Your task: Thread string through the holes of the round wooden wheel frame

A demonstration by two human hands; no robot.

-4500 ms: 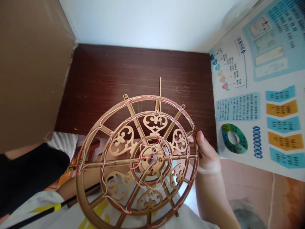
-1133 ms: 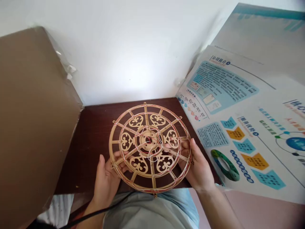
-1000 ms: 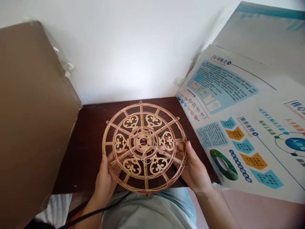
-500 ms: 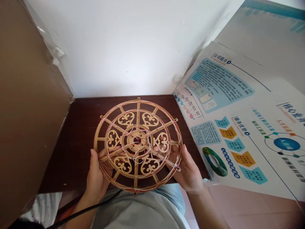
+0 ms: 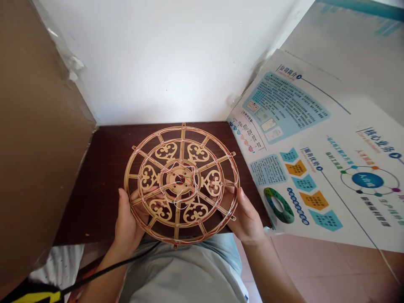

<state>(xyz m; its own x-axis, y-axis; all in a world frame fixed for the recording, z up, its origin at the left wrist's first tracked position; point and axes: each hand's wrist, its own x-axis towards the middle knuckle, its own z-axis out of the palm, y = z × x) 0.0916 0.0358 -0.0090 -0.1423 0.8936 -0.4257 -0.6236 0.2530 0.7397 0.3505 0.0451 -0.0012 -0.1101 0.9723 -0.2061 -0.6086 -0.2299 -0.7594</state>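
Observation:
A round gold openwork frame (image 5: 177,235) with scroll ornaments faces me above the dark brown tabletop. Red and white wires run around its rings, and loose ends lie over its hub. My left hand (image 5: 126,221) grips the lower left rim, thumb up at the edge and fingers behind. On the right rim, my right hand (image 5: 248,216) has its thumb along the edge, its fingers passing behind the frame. Parts of the fingers show through the openings.
The dark tabletop (image 5: 104,168) meets a white panel (image 5: 158,63) at the back. A brown board (image 5: 38,126) stands at left, a printed poster board (image 5: 315,97) at right. A black cable (image 5: 107,266) crosses my left forearm.
The frame and both hands appear slightly higher in the view, and the frame's tilt has changed a little. The poster has shifted left in view, and a yellow-and-black item shows at bottom left.

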